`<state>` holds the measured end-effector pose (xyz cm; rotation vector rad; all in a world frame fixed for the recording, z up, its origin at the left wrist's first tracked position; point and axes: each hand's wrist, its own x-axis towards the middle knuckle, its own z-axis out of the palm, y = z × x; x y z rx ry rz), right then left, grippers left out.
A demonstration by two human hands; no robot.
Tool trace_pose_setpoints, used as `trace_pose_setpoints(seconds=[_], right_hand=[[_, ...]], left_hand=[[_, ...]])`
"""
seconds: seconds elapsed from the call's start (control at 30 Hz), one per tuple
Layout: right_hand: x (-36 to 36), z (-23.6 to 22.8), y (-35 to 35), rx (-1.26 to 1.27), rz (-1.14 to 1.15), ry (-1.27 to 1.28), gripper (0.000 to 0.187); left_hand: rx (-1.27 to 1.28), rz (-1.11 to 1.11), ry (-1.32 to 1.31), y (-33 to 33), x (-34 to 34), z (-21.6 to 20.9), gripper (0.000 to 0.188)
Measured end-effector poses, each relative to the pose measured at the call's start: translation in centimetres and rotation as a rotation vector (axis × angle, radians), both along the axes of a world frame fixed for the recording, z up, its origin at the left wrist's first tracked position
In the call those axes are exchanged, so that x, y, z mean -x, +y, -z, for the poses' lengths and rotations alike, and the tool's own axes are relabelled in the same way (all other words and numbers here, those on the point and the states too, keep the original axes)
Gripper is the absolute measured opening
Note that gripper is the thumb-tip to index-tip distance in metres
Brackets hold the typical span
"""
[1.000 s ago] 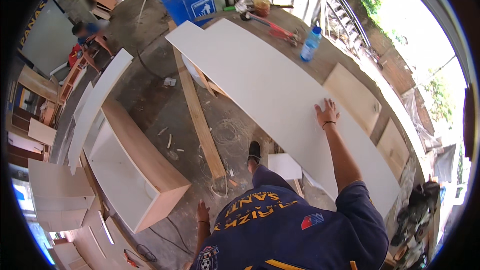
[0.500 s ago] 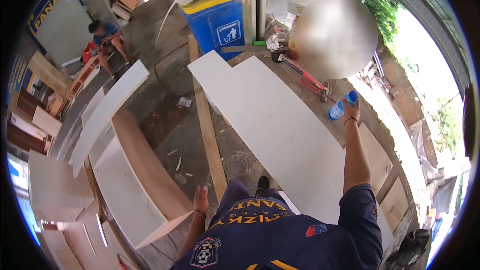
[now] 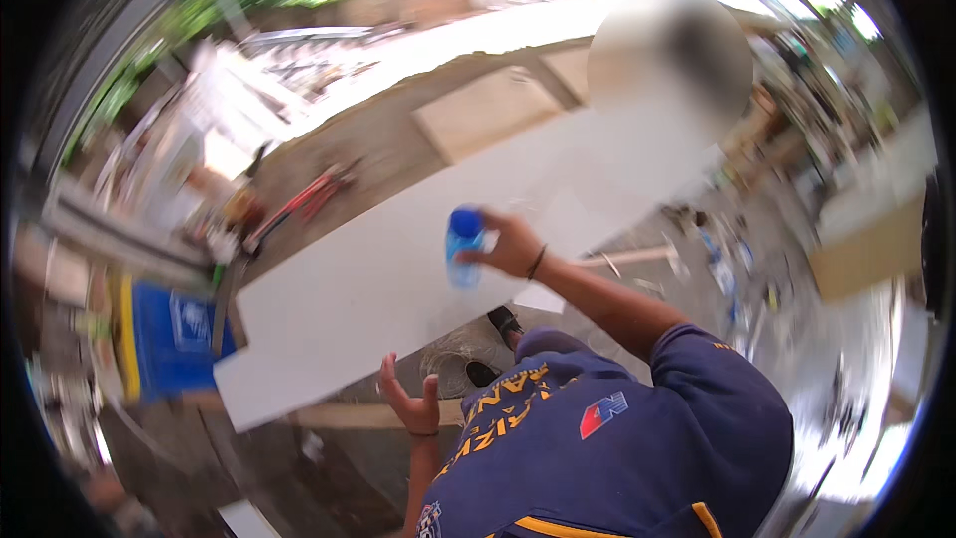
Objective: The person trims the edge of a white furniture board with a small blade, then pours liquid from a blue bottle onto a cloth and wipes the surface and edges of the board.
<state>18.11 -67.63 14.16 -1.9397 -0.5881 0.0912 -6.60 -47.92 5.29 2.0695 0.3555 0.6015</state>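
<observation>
My right hand [image 3: 510,247] is wrapped round a small blue plastic bottle [image 3: 464,251] with a darker blue cap. It holds the bottle upright above a long white board [image 3: 339,299]. Lower down, near the board's front edge, my left hand [image 3: 408,401] is raised with fingers and thumb apart, and nothing is in it. Motion blurs the bottle's lower part, so its contents are hard to make out.
Beyond the board lie a red tool [image 3: 307,201] and a tan wooden panel [image 3: 488,112]. A blue bin [image 3: 169,337] with a yellow rim stands at the left. Blurred clutter and a tan panel [image 3: 868,251] are at the right. My shoes [image 3: 484,373] are below the board.
My view has swung to the right. The bottle in my right hand has come in from the far right side to over the white board, closer to my body. My left hand has risen.
</observation>
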Motion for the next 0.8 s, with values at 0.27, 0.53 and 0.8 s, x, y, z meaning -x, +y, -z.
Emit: trace_pose_setpoints(seconds=[0.27, 0.53, 0.8], right_hand=[[16.2, 2.0, -11.3, 0.142, 0.039, 0.224, 0.061], [19.2, 4.0, -21.9, 0.184, 0.361, 0.072, 0.061], [21.2, 7.0, -39.6, 0.057, 0.734, 0.206, 0.049]], left_hand=[[0.181, 0.97, 0.04, -13.2, -7.7, -2.7, 0.102], [0.062, 1.23, 0.027, -24.6, -10.8, -1.0, 0.084], [0.216, 1.126, 0.19, -38.5, -13.7, -0.7, 0.067]])
